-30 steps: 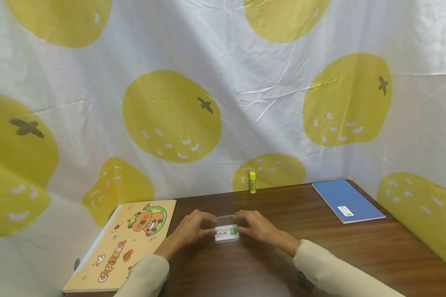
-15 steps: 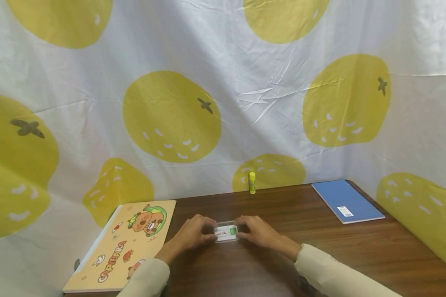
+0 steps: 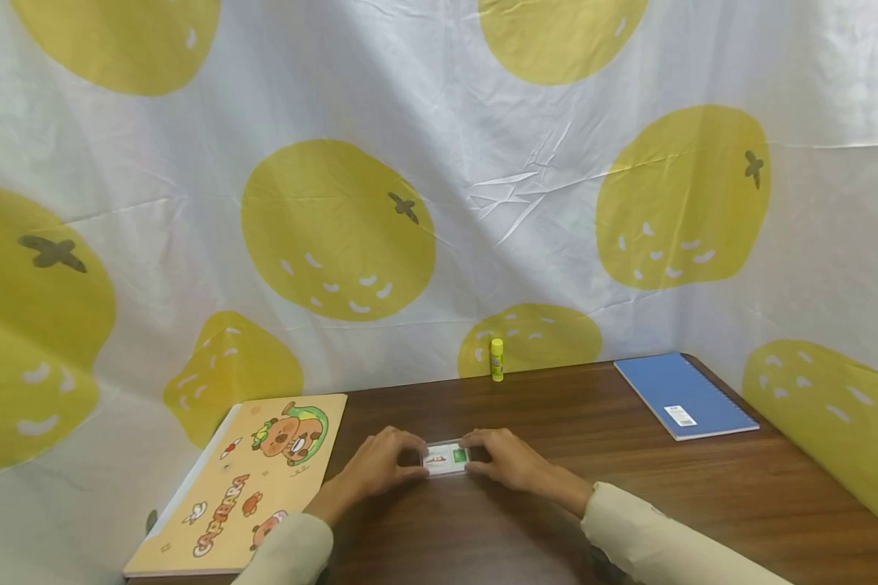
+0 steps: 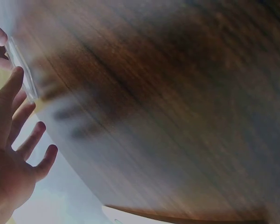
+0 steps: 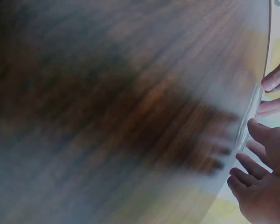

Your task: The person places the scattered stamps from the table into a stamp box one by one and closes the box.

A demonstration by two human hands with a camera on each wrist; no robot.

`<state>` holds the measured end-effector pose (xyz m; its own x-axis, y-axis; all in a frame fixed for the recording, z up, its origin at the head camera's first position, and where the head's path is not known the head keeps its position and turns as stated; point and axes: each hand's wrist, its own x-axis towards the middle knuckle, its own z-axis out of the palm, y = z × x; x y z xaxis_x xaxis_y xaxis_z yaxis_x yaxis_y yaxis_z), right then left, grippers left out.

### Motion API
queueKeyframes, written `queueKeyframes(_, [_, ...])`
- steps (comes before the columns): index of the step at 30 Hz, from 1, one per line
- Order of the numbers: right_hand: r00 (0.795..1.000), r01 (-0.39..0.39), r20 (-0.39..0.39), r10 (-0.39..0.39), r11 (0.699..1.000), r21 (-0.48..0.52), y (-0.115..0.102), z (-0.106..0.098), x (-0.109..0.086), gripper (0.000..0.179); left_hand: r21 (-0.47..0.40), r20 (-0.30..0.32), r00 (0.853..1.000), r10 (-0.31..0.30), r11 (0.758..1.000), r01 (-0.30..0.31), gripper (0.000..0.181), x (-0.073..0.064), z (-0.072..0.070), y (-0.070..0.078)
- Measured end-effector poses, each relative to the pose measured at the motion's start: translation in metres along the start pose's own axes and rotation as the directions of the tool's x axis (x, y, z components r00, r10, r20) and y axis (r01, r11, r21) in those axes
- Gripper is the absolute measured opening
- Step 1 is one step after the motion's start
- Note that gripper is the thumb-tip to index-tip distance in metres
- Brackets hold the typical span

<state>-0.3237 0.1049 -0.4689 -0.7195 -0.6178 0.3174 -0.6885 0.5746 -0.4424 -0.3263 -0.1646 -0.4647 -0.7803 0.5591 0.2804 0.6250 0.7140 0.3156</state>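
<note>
A small, flat clear plastic case (image 3: 445, 459) lies on the brown table in the head view, with something white and green showing through it. Its lid is down. My left hand (image 3: 383, 461) pinches the left side between thumb and forefinger. At the opposite side, my right hand (image 3: 510, 457) holds it the same way. In the left wrist view, the left thumb (image 4: 14, 86) meets the edge of the case (image 4: 25, 74) while the other fingers spread beyond. The right wrist view has the right thumb (image 5: 257, 128) at the case's near edge.
A tan folder with capybara drawings (image 3: 263, 479) lies to the left. A yellow-green glue stick (image 3: 497, 361) stands at the table's back edge. Back right is a blue spiral notebook (image 3: 684, 396). A white curtain with yellow fruit print (image 3: 446, 97) hangs behind and beside the brown table (image 3: 556, 422).
One second ago the case's clear lid stood raised at the far side. It has come down over the white and green contents, and both hands have lowered slightly with it.
</note>
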Motion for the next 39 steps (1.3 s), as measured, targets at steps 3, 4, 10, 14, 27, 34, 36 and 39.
queueKeyframes(3, [1.0,-0.01,0.006,0.01,1.0,0.008,0.0005,0.0005,-0.0004,0.035,-0.01,0.002,1.0,-0.008,1.0,0.008,0.021,-0.0006,0.0008,-0.0001])
queueKeyframes(4, [1.0,-0.013,0.007,0.013,1.0,0.01,0.0006,0.0007,-0.0005,0.035,-0.009,0.004,1.0,-0.011,1.0,0.011,0.021,-0.0008,0.001,0.0])
queueKeyframes(10, [1.0,-0.007,-0.001,0.007,1.0,0.013,0.0,0.0008,-0.0003,0.035,-0.009,0.01,1.0,-0.016,1.0,0.016,0.024,-0.0009,0.002,-0.0006])
queueKeyframes(14, [1.0,-0.004,-0.006,0.004,1.0,0.018,0.0001,0.001,-0.0002,0.034,-0.006,0.013,1.0,-0.018,1.0,0.018,0.025,-0.0002,0.002,-0.0013])
queueKeyframes(27, [0.999,-0.041,0.004,0.041,0.998,0.049,-0.0024,-0.0008,-0.0002,0.036,-0.006,0.015,1.0,-0.01,1.0,0.01,0.023,0.0,0.0014,-0.0005])
queueKeyframes(34, [0.997,-0.074,0.014,0.074,0.996,0.058,-0.0016,0.0005,-0.0007,0.035,-0.004,0.017,1.0,-0.005,1.0,0.006,0.024,-0.0005,0.002,-0.0004])
queueKeyframes(36, [0.997,-0.077,0.016,0.076,0.995,0.065,-0.0013,0.0008,-0.0007,0.035,-0.005,0.017,1.0,-0.004,1.0,0.004,0.025,-0.001,0.0021,-0.0002])
queueKeyframes(39, [0.997,-0.074,0.016,0.073,0.995,0.069,-0.0009,0.0009,-0.0006,0.034,-0.006,0.015,1.0,-0.004,1.0,0.004,0.025,-0.0016,0.002,0.0002])
